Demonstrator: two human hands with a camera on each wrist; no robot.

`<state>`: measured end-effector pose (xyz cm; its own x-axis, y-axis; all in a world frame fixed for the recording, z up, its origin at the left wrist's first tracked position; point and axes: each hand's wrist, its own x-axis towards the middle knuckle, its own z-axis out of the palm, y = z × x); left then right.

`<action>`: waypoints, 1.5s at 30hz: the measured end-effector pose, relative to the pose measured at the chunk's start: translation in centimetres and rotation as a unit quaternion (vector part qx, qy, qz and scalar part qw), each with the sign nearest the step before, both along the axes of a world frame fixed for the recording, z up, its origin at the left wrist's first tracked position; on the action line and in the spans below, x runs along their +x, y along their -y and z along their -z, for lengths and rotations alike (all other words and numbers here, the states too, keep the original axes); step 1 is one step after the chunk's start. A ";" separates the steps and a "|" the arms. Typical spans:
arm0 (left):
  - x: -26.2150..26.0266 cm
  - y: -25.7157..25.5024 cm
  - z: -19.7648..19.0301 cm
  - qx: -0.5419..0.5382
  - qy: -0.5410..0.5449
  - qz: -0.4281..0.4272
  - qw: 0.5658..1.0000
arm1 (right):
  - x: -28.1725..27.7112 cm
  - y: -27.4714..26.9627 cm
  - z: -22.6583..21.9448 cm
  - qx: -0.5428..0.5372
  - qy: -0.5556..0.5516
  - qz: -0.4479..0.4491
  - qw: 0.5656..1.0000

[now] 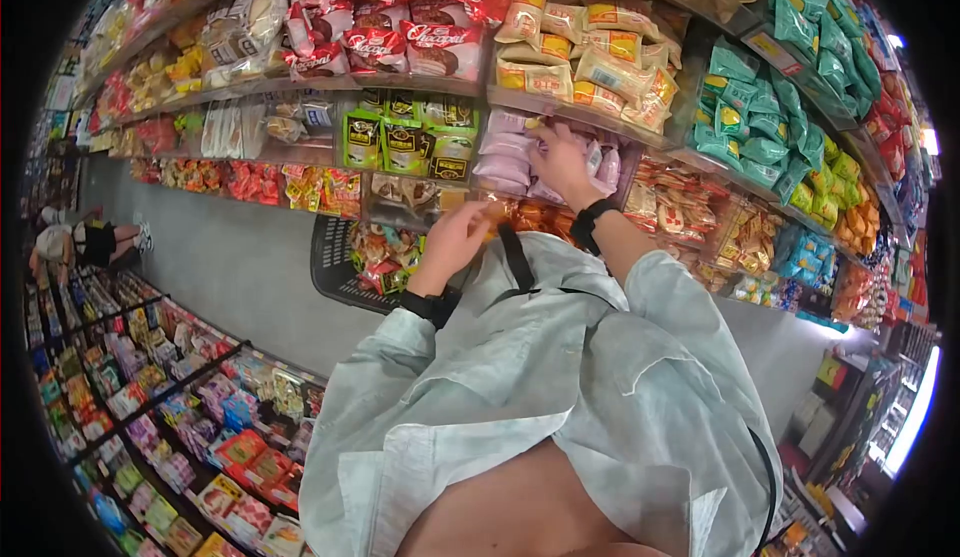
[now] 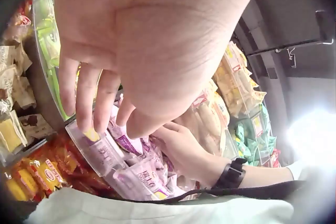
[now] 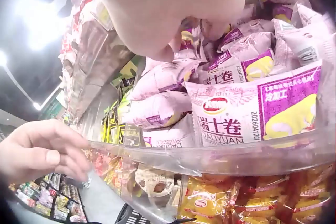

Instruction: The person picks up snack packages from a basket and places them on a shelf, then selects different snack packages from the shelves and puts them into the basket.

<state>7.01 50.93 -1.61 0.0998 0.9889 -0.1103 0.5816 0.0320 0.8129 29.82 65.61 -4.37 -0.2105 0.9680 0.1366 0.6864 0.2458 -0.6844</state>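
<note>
Pink-purple Swiss roll packs [image 3: 231,108] fill a clear shelf bin. My right hand [image 1: 563,165] reaches in from above, its fingertips down among the packs. In the right wrist view this hand [image 3: 173,8] covers part of the pile, and I cannot tell whether it pinches a pack. Left of it, my left hand [image 1: 455,242] hovers by the bin's front edge, its fingers loosely extended and holding nothing. The left wrist view shows this palm [image 2: 157,40] close up, the fingers overlapping the purple packs [image 2: 142,179].
A black basket [image 1: 325,257] with assorted snacks stands below left. Green packs [image 1: 405,142] adjoin the purple bin; red Chocopai packs [image 1: 375,52] and beige packs [image 1: 600,67] lie above. Orange-yellow packs [image 3: 210,198] sit underneath. Another person [image 1: 95,244] is in the aisle far left.
</note>
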 end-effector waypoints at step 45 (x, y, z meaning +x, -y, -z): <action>1.2 -9.4 0.1 0.098 -0.091 0.076 0.988 | -1.3 4.7 -2.1 -0.043 0.020 -0.005 0.999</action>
<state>8.22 60.36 -1.73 0.2447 0.9682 0.0527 0.7045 -0.2149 0.6764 28.53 60.92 -2.27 -0.2235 0.9737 0.0447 0.7110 0.1942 -0.6758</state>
